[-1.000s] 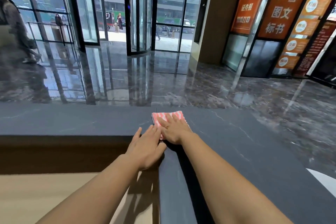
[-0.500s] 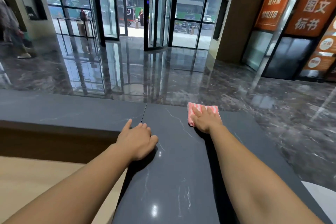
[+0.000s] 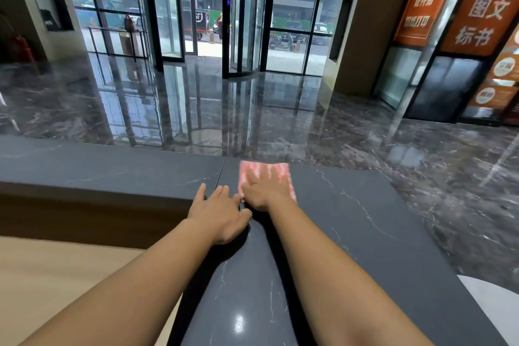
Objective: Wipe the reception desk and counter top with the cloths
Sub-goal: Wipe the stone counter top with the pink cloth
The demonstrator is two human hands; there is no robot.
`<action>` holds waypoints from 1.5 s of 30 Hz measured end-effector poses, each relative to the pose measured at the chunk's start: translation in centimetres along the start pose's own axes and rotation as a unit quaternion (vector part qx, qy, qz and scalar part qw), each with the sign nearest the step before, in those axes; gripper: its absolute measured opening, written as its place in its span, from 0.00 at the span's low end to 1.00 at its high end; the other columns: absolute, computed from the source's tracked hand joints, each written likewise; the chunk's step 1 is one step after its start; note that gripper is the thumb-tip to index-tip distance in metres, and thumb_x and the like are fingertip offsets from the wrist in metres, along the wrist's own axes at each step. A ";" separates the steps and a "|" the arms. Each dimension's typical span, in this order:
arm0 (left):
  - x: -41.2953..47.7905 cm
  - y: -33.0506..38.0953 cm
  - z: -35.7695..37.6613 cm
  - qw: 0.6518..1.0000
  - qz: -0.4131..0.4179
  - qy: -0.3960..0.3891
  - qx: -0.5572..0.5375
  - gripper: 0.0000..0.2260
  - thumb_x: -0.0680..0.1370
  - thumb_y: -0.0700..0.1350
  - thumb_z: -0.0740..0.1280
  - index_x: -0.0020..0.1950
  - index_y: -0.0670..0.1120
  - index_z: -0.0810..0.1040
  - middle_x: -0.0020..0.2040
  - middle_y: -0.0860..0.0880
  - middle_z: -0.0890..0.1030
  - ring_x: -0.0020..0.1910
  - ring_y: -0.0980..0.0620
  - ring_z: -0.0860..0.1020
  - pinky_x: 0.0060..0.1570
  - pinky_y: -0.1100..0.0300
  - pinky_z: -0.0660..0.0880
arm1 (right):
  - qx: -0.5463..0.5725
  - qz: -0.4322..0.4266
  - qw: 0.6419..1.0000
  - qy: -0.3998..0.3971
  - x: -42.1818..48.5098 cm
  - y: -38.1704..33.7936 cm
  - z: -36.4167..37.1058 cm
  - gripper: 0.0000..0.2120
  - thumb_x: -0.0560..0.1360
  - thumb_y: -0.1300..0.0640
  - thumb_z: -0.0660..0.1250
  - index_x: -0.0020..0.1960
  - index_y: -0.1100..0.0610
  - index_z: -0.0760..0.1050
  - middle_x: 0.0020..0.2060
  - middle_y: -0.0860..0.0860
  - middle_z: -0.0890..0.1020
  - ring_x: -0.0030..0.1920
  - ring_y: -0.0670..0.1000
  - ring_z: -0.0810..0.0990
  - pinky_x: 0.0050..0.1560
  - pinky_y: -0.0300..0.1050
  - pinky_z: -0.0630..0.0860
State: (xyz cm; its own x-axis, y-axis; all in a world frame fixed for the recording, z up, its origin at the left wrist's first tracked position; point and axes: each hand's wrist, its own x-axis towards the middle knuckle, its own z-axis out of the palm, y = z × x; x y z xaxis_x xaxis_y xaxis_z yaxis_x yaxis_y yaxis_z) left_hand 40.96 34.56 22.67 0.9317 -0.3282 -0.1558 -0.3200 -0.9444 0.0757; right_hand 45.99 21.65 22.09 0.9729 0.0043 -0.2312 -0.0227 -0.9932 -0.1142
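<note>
A: Where is the cloth?
B: The pink and white striped cloth (image 3: 269, 173) lies flat on the dark grey stone counter top (image 3: 351, 233), up at 12 o'clock, close to the far edge.
A: Who has it?
B: The right hand (image 3: 264, 191) lies on top of it. The fingers are straight and spread out, pressing down, not curled round it.
A: And the other hand?
B: The left hand (image 3: 222, 213) is just beside it, at 9 o'clock from the cloth. It rests flat on the stone with loose fingers and holds nothing.
A: Is the job nearly done?
B: I think not. I cannot see wet marks or dirt, so I cannot tell which parts are clean. The long bit of counter going off to 9 o'clock may need a wipe.
A: What about the low desk?
B: The pale tan desk (image 3: 42, 275) at 7 o'clock has no cloth on it. I guess it comes later. I see only one cloth
</note>
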 end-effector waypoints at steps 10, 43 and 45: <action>0.8 3.4 -0.3 0.998 0.046 -0.015 -0.028 0.16 0.81 0.52 0.46 0.55 0.46 0.70 0.52 0.48 0.68 0.67 0.50 0.68 0.74 0.42 0.42 | -0.018 0.030 0.999 0.032 1.6 11.0 -1.1 0.26 0.83 0.44 0.44 0.78 0.42 0.38 0.79 0.51 0.42 0.79 0.56 0.40 0.75 0.59 0.35; -0.4 6.9 1.0 0.995 0.065 0.003 -0.071 0.14 0.80 0.53 0.51 0.48 0.45 0.70 0.49 0.49 0.70 0.57 0.51 0.68 0.74 0.44 0.47 | 0.008 0.031 0.999 0.017 -5.7 10.2 0.4 0.27 0.82 0.45 0.44 0.79 0.42 0.39 0.79 0.53 0.42 0.78 0.56 0.38 0.75 0.59 0.35; -0.5 7.6 1.0 0.995 0.071 0.003 -0.070 0.15 0.80 0.53 0.50 0.49 0.45 0.70 0.49 0.48 0.70 0.56 0.51 0.68 0.74 0.44 0.47 | 0.010 0.065 0.997 0.027 -6.6 12.8 0.3 0.26 0.83 0.45 0.43 0.78 0.41 0.39 0.79 0.52 0.42 0.78 0.56 0.39 0.75 0.59 0.35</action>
State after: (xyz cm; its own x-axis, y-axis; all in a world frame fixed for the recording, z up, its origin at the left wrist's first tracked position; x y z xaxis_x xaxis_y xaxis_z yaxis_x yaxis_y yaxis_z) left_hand 37.94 27.55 22.30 0.8799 -0.4573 -0.1285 -0.4213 -0.8763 0.2336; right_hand 39.20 8.93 21.85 0.9727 -0.1305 -0.1921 -0.1528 -0.9826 -0.1058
